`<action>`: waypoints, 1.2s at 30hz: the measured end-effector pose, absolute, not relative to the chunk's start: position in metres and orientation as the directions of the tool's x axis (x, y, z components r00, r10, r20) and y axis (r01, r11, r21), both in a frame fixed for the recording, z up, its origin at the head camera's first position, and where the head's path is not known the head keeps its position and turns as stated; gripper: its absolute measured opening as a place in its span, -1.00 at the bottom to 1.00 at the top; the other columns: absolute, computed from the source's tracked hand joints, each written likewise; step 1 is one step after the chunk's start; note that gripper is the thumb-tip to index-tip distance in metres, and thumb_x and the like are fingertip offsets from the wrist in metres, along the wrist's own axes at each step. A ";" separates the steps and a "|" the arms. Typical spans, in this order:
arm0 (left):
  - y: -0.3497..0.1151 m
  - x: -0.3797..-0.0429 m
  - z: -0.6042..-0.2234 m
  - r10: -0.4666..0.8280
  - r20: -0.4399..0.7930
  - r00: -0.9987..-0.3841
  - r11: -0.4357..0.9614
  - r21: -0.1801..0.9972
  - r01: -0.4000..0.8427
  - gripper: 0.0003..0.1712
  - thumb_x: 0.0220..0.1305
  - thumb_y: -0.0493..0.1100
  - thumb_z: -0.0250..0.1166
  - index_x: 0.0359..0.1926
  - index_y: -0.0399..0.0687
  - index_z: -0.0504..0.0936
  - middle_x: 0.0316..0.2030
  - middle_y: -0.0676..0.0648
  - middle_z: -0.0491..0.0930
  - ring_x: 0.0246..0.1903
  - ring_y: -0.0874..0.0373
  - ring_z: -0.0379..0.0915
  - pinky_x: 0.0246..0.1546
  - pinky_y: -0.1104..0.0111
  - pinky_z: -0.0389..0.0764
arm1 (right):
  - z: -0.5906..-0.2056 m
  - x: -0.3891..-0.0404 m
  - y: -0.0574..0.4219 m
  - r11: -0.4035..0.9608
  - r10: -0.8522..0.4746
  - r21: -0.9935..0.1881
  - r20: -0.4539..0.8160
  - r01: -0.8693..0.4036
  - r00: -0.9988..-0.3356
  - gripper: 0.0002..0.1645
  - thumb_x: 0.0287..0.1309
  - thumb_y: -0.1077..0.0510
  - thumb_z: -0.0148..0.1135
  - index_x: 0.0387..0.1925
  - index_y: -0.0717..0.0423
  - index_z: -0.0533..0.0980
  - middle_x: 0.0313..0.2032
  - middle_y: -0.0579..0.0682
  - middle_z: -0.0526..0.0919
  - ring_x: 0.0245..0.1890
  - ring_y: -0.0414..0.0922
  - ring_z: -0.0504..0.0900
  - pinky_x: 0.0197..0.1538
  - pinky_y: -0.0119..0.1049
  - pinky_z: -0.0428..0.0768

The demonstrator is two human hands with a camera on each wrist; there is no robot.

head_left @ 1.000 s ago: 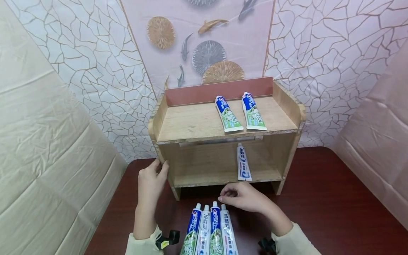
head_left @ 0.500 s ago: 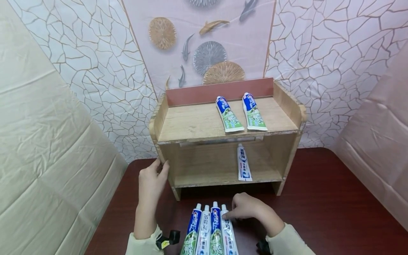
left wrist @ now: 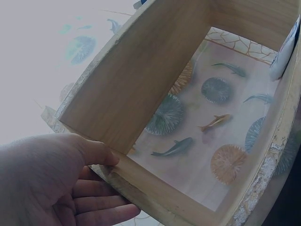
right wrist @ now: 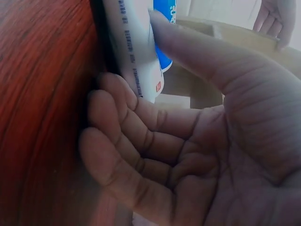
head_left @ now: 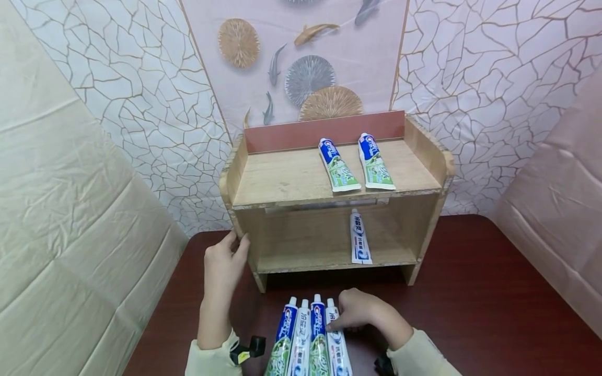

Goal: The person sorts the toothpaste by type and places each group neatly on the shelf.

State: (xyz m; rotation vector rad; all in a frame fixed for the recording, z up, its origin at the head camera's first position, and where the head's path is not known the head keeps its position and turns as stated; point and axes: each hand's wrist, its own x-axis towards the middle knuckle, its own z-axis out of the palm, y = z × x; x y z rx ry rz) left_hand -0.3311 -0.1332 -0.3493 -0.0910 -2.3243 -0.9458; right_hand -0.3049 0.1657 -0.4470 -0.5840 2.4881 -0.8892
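My left hand (head_left: pixel 222 269) holds the left side panel of a small wooden shelf (head_left: pixel 277 183). In the left wrist view the thumb lies on the panel's edge, with the fingers on its outer side. On the table in front of the shelf, my right hand (head_left: pixel 364 309) pinches the rightmost white toothpaste tube (head_left: pixel 336 347) near its cap. The right wrist view shows the thumb on one face of that tube (right wrist: pixel 134 52) and curled fingers along its other side. To its left lie a blue-green tube (head_left: pixel 319 339), a white tube (head_left: pixel 300 339) and another blue-green tube (head_left: pixel 284 337).
Two blue-green toothpaste tubes, left (head_left: pixel 338 166) and right (head_left: pixel 375 162), lie on the upper shelf. A white tube (head_left: pixel 359 237) lies on the lower one. The dark red table (head_left: pixel 479 303) extends to the right. Behind is a patterned wall cloth (head_left: pixel 470 94).
My right hand has come down from the lower shelf's front edge to the rightmost white toothpaste tube and taken hold of it. My left hand stays on the shelf.
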 end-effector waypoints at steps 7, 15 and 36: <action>-0.133 -0.331 -0.349 -0.154 0.575 -0.804 0.741 0.605 0.291 -0.70 0.37 -0.03 0.28 -0.10 -0.13 0.77 -0.37 -0.17 0.77 -0.30 -0.05 0.74 -0.29 0.03 0.67 | -0.446 -0.302 0.163 0.733 -0.495 -0.656 -0.334 -0.179 -0.802 -0.53 -0.04 -0.13 0.57 -0.72 0.05 0.54 -0.71 0.00 0.60 -0.75 -0.12 0.54 -0.65 -0.27 0.49; -0.133 -0.331 -0.349 -0.154 0.582 -0.798 0.742 0.601 0.296 -0.75 0.38 -0.04 0.29 -0.21 -0.12 0.76 -0.39 -0.14 0.77 -0.34 -0.01 0.73 -0.33 0.05 0.66 | -0.448 -0.301 0.161 0.730 -0.478 -0.666 -0.337 -0.153 -0.811 -0.54 -0.08 -0.09 0.58 -0.72 0.09 0.55 -0.72 0.05 0.62 -0.76 -0.08 0.58 -0.66 -0.21 0.56; -0.134 -0.331 -0.351 -0.158 0.576 -0.802 0.733 0.613 0.295 -0.72 0.38 -0.03 0.29 -0.11 -0.11 0.78 -0.38 -0.14 0.77 -0.33 -0.01 0.74 -0.31 0.06 0.67 | -0.456 -0.306 0.162 0.716 -0.459 -0.690 -0.350 -0.107 -0.817 -0.62 -0.12 0.06 0.54 -0.74 0.09 0.50 -0.79 -0.03 0.54 -0.83 -0.22 0.47 -0.73 -0.30 0.50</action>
